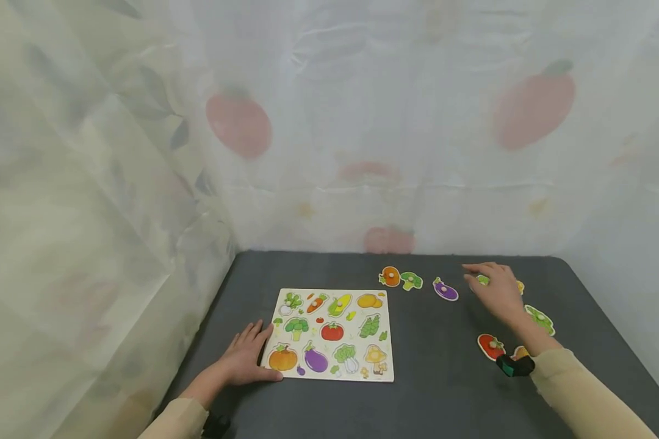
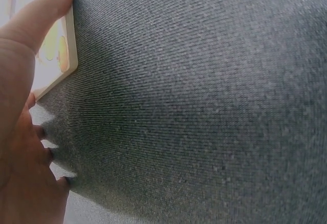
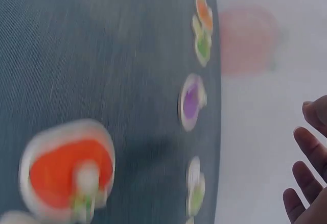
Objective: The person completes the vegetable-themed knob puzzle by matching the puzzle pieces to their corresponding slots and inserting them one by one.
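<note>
A white vegetable puzzle board [image 1: 357, 369] lies flat on the dark table. My left hand [image 1: 245, 358] is at its left side, fingers spread along the edge and thumb across the front left corner; the left wrist view shows that thumb [image 2: 43, 12] on the board's margin. To the right, my right hand [image 1: 496, 292] is above the table with its fingers loosely extended and nothing held. It partly covers a green piece [image 1: 482, 280] and a yellowish piece [image 1: 520, 288]. An eggplant piece [image 1: 445, 289] lies just left of it, and a tomato piece [image 1: 491, 346] lies nearer the front.
A pumpkin piece [image 1: 389, 276] and a broccoli piece [image 1: 411, 281] lie at the back, beyond the board's right corner. Another green piece [image 1: 539, 320] lies beside the right forearm. A white printed curtain [image 1: 318, 122] hangs along the table's back edge.
</note>
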